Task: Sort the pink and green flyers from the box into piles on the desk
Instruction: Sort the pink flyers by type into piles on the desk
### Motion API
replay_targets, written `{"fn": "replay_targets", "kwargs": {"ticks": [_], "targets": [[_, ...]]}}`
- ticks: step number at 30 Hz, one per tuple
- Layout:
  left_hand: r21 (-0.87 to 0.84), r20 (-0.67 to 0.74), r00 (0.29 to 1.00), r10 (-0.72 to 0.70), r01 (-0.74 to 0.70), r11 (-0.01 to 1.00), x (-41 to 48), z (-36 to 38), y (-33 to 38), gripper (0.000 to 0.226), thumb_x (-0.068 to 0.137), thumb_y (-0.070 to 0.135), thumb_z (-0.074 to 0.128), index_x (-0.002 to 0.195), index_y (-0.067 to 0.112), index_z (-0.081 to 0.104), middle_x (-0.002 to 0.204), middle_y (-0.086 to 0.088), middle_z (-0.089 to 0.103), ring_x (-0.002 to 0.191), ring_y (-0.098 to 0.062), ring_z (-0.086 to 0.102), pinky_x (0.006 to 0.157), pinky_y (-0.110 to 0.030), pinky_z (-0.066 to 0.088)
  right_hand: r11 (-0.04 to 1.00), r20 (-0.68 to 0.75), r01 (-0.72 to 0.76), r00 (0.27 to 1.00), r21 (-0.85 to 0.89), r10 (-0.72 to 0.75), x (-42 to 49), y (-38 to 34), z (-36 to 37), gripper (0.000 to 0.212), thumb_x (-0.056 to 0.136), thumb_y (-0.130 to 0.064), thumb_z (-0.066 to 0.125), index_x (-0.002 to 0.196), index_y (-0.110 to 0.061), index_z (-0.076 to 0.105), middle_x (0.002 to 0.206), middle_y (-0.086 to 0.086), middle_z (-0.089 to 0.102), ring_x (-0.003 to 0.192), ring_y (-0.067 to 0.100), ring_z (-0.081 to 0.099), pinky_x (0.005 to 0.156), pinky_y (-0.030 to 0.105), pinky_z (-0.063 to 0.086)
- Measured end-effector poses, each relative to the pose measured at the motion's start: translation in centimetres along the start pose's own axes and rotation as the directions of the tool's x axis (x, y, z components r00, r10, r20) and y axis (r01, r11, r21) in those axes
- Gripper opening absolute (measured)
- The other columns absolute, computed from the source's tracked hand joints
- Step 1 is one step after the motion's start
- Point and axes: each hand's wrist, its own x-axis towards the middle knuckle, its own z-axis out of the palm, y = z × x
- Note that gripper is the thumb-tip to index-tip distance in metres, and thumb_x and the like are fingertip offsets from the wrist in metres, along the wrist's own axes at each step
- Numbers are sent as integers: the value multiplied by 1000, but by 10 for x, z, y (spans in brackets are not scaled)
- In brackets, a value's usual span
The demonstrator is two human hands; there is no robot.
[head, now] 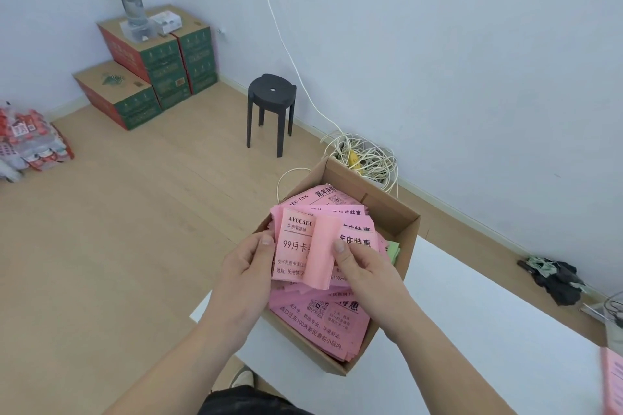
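Observation:
An open cardboard box stands at the left end of the white desk, full of pink flyers with black print. A sliver of a green flyer shows at the box's right side. Above the box, a small bunch of pink flyers is held between both hands: my left hand grips its left edge, and my right hand pinches a folded-over pink sheet at its middle. The edge of a pink pile lies on the desk at the far right.
A black stool stands on the wooden floor beyond the box. A tangle of white cable lies by the wall. Stacked cartons with a water bottle on top fill the far corner. Dark cloth lies beside the desk.

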Motion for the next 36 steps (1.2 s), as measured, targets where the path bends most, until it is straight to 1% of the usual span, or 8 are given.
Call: {"fn": "replay_targets", "kwargs": {"ticks": [5,10,14,17,20,24,28,36], "targets": [[25,-8,1000,-2,3,1000,1,-5,-2,32,110,21,46,106,27,77,100,4,79,96,-17,75,85,-43,62,999,4,46,999,1,-46,0,-2,0,56,93,-78,40,84,-31,69,81,-8,64,82,13,60,77,37,48],[2,67,995,80,-80,997,-5,0,1,23,103,15,59,106,28,78,101,4,79,94,-13,75,74,-26,61,997,61,53,997,51,-56,-2,-7,0,54,89,-84,43,95,-41,75,98,-12,73,98,10,67,86,33,52],[334,283,935,216,-307,891,-10,7,-10,22,92,26,76,103,44,78,120,19,67,118,-1,60,87,-22,55,983,100,32,994,181,-51,-4,-17,-5,26,90,-62,65,91,-39,77,91,-20,76,88,0,70,81,27,54],[295,213,966,144,-204,933,-4,10,-15,35,88,26,81,119,41,72,119,20,67,115,-3,63,92,-34,58,983,28,-23,999,181,19,-4,-9,-3,50,90,-66,62,94,-18,75,90,0,77,85,19,73,82,41,61],[175,109,993,34,-53,983,1,10,-8,54,82,23,86,129,33,61,111,13,70,101,-5,70,89,-35,61,995,24,-31,999,100,29,-4,0,-2,79,83,-85,47,91,-9,69,80,5,69,71,14,62,69,36,50],[225,203,979,-9,-38,974,4,6,-6,61,76,29,92,126,40,59,104,17,72,99,-8,73,85,-34,61,994,38,4,999,113,-9,-4,5,-2,66,87,-84,44,85,-23,70,91,-2,72,85,16,68,82,41,57],[158,151,988,11,-36,987,6,5,-1,10,97,11,69,106,15,73,94,-6,77,92,-19,75,74,-33,64,993,38,0,999,122,-4,-5,7,0,67,81,-90,41,91,-33,74,97,-7,72,92,13,69,87,41,57],[168,119,992,-47,27,985,10,-2,3,28,104,6,54,105,20,78,93,-3,80,94,-19,77,86,-46,62,995,10,-6,1000,104,5,-7,-2,0,77,83,-88,39,85,-19,72,95,-2,69,88,15,66,80,34,54]]}}
